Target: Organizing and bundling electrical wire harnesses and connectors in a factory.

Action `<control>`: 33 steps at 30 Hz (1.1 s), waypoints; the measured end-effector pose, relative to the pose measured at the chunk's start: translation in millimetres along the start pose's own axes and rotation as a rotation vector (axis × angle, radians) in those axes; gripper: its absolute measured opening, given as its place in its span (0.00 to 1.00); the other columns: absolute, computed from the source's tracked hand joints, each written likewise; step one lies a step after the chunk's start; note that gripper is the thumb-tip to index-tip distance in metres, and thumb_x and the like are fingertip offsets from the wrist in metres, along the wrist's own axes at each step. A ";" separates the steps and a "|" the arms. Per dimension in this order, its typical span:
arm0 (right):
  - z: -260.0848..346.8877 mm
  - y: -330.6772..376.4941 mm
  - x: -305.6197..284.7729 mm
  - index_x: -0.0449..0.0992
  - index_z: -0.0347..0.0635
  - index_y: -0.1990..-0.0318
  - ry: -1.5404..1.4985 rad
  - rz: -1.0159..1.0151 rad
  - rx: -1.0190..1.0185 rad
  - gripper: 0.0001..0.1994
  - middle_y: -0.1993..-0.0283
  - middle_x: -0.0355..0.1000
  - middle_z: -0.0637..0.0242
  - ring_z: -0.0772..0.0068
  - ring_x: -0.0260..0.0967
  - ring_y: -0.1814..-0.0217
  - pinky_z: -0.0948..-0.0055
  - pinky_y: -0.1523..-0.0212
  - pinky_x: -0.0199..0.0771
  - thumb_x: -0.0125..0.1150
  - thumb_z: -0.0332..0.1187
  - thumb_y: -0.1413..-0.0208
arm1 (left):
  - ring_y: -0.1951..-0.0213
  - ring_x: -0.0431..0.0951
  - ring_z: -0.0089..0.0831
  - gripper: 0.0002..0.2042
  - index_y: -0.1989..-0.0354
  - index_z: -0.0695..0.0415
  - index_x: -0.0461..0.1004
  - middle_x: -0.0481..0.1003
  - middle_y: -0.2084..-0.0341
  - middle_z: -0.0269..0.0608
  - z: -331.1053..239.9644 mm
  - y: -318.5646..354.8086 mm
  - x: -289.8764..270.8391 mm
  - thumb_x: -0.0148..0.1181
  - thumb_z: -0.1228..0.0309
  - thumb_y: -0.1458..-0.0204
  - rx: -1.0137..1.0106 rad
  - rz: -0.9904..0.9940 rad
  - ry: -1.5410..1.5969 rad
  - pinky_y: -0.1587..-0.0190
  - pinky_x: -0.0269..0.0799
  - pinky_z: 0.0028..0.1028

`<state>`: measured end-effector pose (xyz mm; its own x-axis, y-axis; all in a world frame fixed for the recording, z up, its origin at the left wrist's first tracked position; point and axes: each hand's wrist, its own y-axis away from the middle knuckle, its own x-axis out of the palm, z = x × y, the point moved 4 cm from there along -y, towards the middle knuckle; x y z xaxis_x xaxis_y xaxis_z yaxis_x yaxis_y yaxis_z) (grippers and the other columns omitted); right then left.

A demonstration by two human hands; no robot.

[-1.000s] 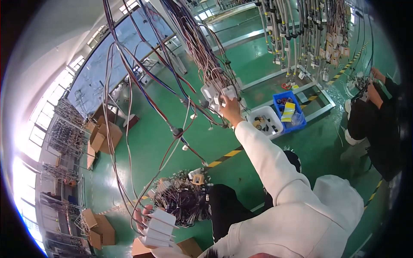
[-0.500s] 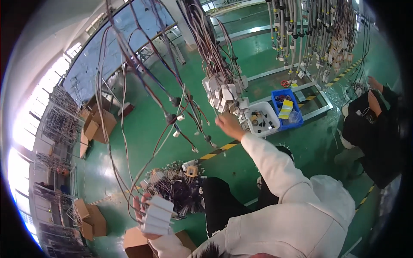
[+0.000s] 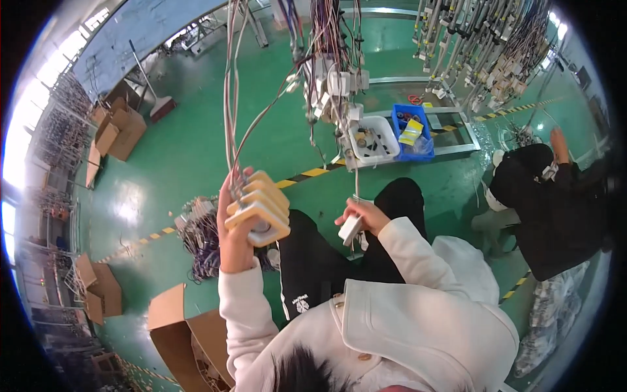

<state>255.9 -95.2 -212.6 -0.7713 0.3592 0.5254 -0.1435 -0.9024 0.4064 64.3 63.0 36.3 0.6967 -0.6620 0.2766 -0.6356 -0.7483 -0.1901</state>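
My left hand (image 3: 234, 243) is closed around a stack of several cream and white square housings (image 3: 266, 208). Grey and brown wires (image 3: 230, 98) run up from that stack. Closer to my knees, my right hand (image 3: 369, 215) pinches a white rectangular housing (image 3: 351, 230), with a thin cable rising from it toward the hanging bundle. That wire bundle (image 3: 333, 46) hangs ahead of me with many white housings (image 3: 339, 83) at its lower ends.
A white tray (image 3: 392, 138) of small parts stands beside a blue bin (image 3: 418, 155) beyond my right hand. A wire heap (image 3: 202, 242) lies left on the green floor. An open carton (image 3: 166, 307) is near my left elbow. A co-worker (image 3: 555, 215) sits at the right.
My left hand has risen toward the middle and turned, showing the housings' cream faces. The right hand has drawn back from the hanging bundle and now holds a white housing. The view has shifted.
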 end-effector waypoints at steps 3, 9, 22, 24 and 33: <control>11.8 42.5 16.8 0.76 0.45 0.64 -0.705 0.091 -0.087 0.27 0.60 0.77 0.53 0.59 0.76 0.61 0.59 0.60 0.76 0.43 0.60 0.40 | 0.43 0.67 0.34 0.34 0.36 0.61 0.56 0.65 0.42 0.45 14.2 -4.2 17.1 0.59 0.77 0.56 -0.044 0.023 0.021 0.42 0.64 0.32; 63.6 96.8 66.2 0.71 0.44 0.51 -0.693 -0.017 -0.316 0.25 0.59 0.73 0.64 0.59 0.73 0.57 0.57 0.63 0.77 0.44 0.57 0.39 | 0.49 0.72 0.31 0.32 0.37 0.59 0.55 0.69 0.49 0.45 34.7 -4.1 57.1 0.60 0.80 0.52 -0.026 0.053 -0.117 0.48 0.70 0.29; 171.8 143.0 158.9 0.69 0.35 0.58 0.520 -0.584 -1.323 0.09 0.68 0.72 0.67 0.83 0.68 0.70 0.84 0.74 0.65 0.58 0.27 0.45 | 0.48 0.70 0.37 0.38 0.34 0.60 0.47 0.56 0.45 0.49 58.0 13.7 113.9 0.60 0.82 0.54 0.039 0.122 -0.064 0.47 0.69 0.32; 171.4 145.0 154.8 0.71 0.34 0.59 0.518 -0.631 -1.349 0.08 0.66 0.72 0.67 0.83 0.69 0.68 0.84 0.75 0.65 0.58 0.26 0.45 | 0.45 0.66 0.39 0.38 0.33 0.58 0.47 0.54 0.44 0.49 68.0 10.5 112.0 0.60 0.80 0.54 0.026 0.165 -0.143 0.44 0.66 0.33; 179.0 156.9 154.6 0.70 0.34 0.76 0.683 -0.568 -1.370 0.08 0.77 0.67 0.66 0.77 0.61 0.76 0.78 0.74 0.60 0.55 0.27 0.45 | 0.34 0.53 0.40 0.40 0.30 0.60 0.38 0.46 0.34 0.55 25.8 19.1 103.2 0.52 0.54 0.43 -0.284 0.368 0.057 0.34 0.47 0.32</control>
<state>225.1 -138.6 66.1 -0.4925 0.8702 -0.0130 -0.6129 -0.3573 -0.7048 132.6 -20.7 36.9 0.3934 -0.8718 0.2917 -0.9085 -0.4173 -0.0219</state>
